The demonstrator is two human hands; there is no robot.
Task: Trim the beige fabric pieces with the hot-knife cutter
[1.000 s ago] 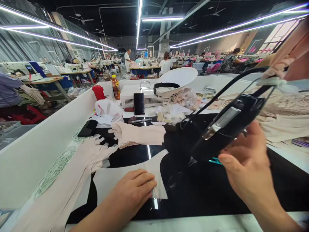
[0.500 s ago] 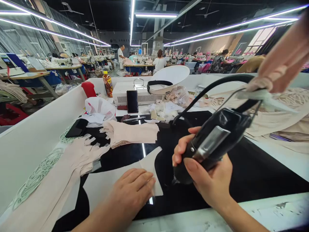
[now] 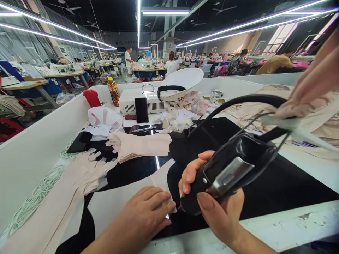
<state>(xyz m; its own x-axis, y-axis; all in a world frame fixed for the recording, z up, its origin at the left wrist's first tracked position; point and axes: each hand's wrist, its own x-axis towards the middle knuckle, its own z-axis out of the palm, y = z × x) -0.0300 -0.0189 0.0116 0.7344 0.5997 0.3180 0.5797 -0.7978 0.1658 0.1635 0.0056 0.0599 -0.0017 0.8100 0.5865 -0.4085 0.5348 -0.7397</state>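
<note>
My left hand (image 3: 147,211) lies flat with fingers stretched over the right end of a pale, curved sheet piece (image 3: 113,199), pressing it on a glossy black board (image 3: 275,180). My right hand (image 3: 225,215) is wrapped around a black corded hand tool (image 3: 225,169) with a metal plate on its side. The tool is tilted, its narrow end low beside my left fingertips and the sheet's right edge; the exact tip is hard to make out. A thick black cable (image 3: 233,104) arches from its top, near a knotted pale strip (image 3: 280,121).
A stack of beige fabric pieces (image 3: 143,144) lies behind the sheet. Long beige strips (image 3: 60,190) and pale green cords (image 3: 37,197) are at left. Further back stand a phone (image 3: 141,110), a white vented box (image 3: 127,102), a visor (image 3: 185,79) and a bottle (image 3: 113,91).
My right hand has brought the tool left and lower, so its narrow end is closer to my left fingers. My left hand stays on the sheet. The view has shifted slightly.
</note>
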